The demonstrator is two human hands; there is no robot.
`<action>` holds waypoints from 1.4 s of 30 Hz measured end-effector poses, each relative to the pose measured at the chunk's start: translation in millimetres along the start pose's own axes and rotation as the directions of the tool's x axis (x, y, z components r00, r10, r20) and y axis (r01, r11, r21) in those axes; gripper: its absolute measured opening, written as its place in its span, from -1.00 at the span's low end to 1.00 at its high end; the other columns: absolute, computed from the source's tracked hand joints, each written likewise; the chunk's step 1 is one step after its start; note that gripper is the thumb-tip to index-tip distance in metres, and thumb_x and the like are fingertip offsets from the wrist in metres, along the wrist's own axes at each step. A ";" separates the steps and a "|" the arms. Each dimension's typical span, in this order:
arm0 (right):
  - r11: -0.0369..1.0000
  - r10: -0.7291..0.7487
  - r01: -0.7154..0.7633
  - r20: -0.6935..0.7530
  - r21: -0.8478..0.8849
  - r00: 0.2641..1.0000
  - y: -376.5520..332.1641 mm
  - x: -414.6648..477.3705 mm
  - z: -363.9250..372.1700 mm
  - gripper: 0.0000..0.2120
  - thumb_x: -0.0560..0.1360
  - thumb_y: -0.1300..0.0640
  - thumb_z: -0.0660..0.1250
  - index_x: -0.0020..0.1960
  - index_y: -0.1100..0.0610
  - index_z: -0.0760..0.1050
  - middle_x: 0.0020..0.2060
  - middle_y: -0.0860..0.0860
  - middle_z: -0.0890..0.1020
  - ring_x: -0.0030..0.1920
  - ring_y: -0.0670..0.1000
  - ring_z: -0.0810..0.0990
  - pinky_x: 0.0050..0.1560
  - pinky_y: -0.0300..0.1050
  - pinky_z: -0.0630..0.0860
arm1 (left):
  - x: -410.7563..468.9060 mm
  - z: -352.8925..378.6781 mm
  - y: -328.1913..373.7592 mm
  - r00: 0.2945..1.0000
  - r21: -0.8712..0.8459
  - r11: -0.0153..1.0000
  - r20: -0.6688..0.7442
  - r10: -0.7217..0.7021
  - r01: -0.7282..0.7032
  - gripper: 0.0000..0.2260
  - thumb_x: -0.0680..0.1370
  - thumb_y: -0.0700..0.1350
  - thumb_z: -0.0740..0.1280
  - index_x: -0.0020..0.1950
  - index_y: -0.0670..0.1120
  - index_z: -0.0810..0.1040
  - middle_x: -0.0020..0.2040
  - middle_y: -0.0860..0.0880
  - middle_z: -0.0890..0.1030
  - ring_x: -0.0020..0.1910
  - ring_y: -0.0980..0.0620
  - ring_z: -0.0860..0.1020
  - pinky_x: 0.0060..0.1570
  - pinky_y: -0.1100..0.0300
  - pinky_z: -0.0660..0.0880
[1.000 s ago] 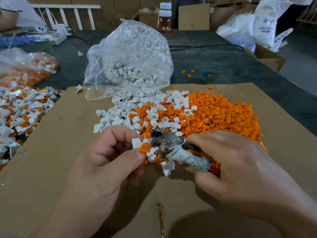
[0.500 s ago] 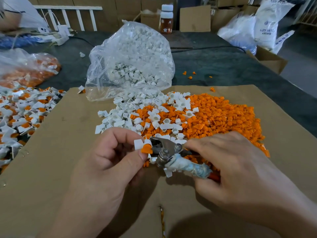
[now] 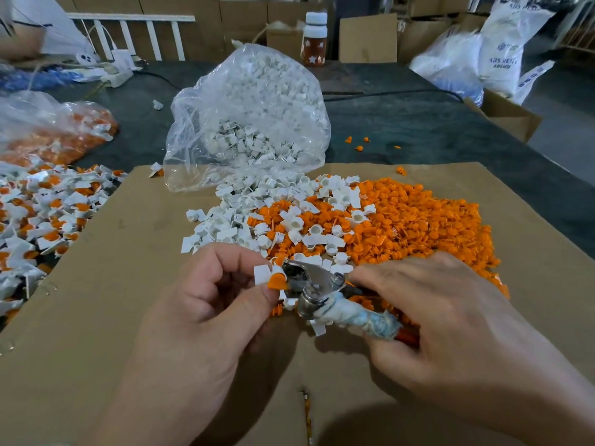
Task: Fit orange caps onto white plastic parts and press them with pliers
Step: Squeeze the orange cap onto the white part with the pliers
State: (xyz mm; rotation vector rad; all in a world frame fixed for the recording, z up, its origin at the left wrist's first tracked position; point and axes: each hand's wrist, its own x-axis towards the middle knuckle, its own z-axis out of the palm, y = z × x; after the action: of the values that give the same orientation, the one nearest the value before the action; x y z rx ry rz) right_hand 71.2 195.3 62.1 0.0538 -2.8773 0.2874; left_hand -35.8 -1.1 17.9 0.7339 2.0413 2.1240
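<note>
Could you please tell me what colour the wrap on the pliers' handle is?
The wrap is grubby white with bluish patches; head view shows it best.

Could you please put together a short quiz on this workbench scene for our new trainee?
1. True or false: the left hand pinches a white part bearing an orange cap.
2. Who holds the pliers? A: the left hand. B: the right hand. C: nobody; they lie on the table.
3. What colour are the parts in the clear bag at the far edge of the cardboard?

Key: 1 true; 2 B; 3 white.
</note>
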 end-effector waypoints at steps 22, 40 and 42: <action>1.000 -0.016 0.016 -0.022 -0.019 1.000 0.6 -0.3 3.8 -0.69 0.38 -0.14 0.18 -0.03 -0.07 0.60 -0.35 -0.16 0.49 -0.33 -0.09 0.46 -0.29 -0.17 0.39 | -0.7 0.0 -1.6 0.992 -0.038 0.999 0.123 0.015 -0.011 -0.90 0.41 0.06 0.44 -0.15 0.07 0.62 -0.40 0.02 0.59 -0.47 0.13 0.56 -0.47 0.30 0.47; 1.000 0.014 -0.015 -0.045 -0.020 0.999 1.0 0.1 14.1 -0.73 0.39 -0.19 0.18 -0.21 -0.07 0.57 -0.40 -0.14 0.49 -0.37 -0.08 0.48 -0.46 -0.15 0.40 | -3.2 -0.9 -0.2 0.998 0.050 0.997 0.036 -0.054 0.052 -0.82 0.35 0.11 0.40 -0.12 0.08 0.63 -0.42 -0.02 0.55 -0.45 0.04 0.51 -0.46 0.20 0.45; 0.998 0.004 -0.008 -0.069 -0.061 0.998 5.3 1.4 16.1 -0.65 0.41 -0.27 0.18 -0.10 -0.08 0.59 -0.34 -0.18 0.53 -0.33 -0.11 0.50 -0.36 -0.26 0.37 | 1.0 -2.3 -0.8 0.992 0.032 0.992 -0.028 -0.121 0.122 -0.90 0.36 0.03 0.43 -0.18 0.06 0.62 -0.44 -0.05 0.53 -0.48 0.04 0.49 -0.48 0.18 0.44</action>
State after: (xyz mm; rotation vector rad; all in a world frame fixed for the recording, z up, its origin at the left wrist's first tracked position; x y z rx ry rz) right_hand 65.6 197.3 46.2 0.0235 -2.8165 0.1978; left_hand -37.9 -2.8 17.5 0.5728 2.0826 2.0487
